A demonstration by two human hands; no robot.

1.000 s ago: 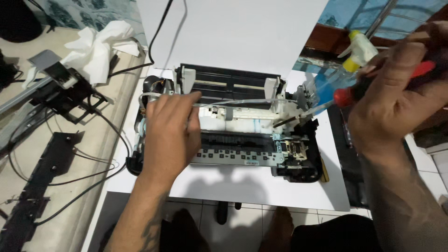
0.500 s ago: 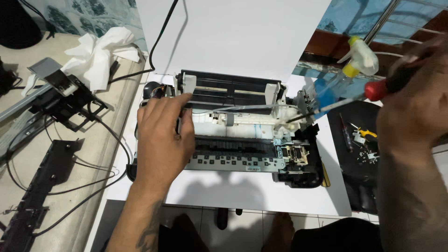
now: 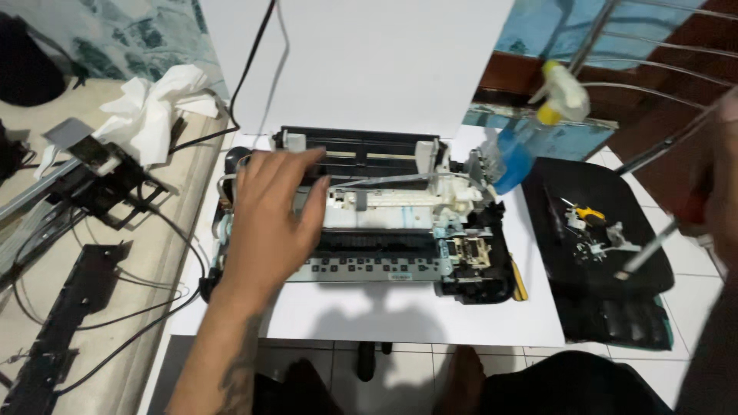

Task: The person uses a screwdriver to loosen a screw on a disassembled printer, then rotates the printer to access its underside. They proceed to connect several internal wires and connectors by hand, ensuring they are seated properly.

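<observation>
Most of the outer shell is already off the black-and-white stripped inkjet printer chassis point(image 3: 369, 219) on the white surface point(image 3: 415, 315); its rollers, carriage rail and circuit parts lie bare, while the frame remains in one piece. The left hand point(image 3: 269, 219) rests spread flat on the chassis's left end, gripping nothing. The right hand point(image 3: 719, 184), well right of the chassis, is closed around a red-handled metal screwdriver point(image 3: 665, 238), whose tip hangs above a black plastic tray point(image 3: 607, 307) of small parts.
</observation>
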